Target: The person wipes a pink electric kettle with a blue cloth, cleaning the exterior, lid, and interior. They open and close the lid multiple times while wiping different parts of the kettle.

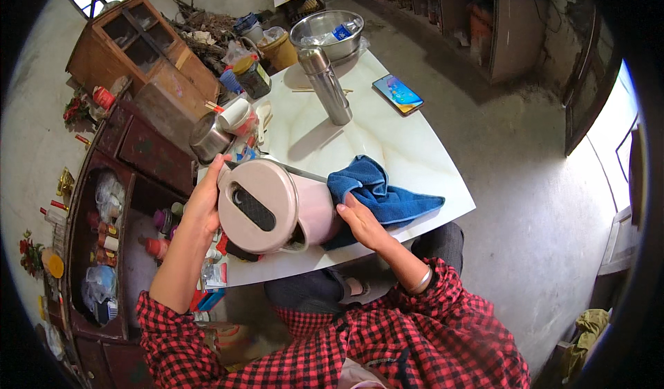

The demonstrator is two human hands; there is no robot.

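A pale pink electric kettle is tilted on its side above the white table, its round lid towards the left. My left hand grips it at the lid end; some of those fingers are hidden behind the kettle. At the base end my right hand holds a blue cloth against the kettle, thumb on top. Part of the cloth spreads over the table to the right, and a darker fold shows beneath the kettle.
On the white table stand a steel thermos flask and a large metal basin with a plastic bottle inside. A smartphone lies near the right edge. A jar, a metal pot and a white spoon crowd the left side, beside a dark red cabinet.
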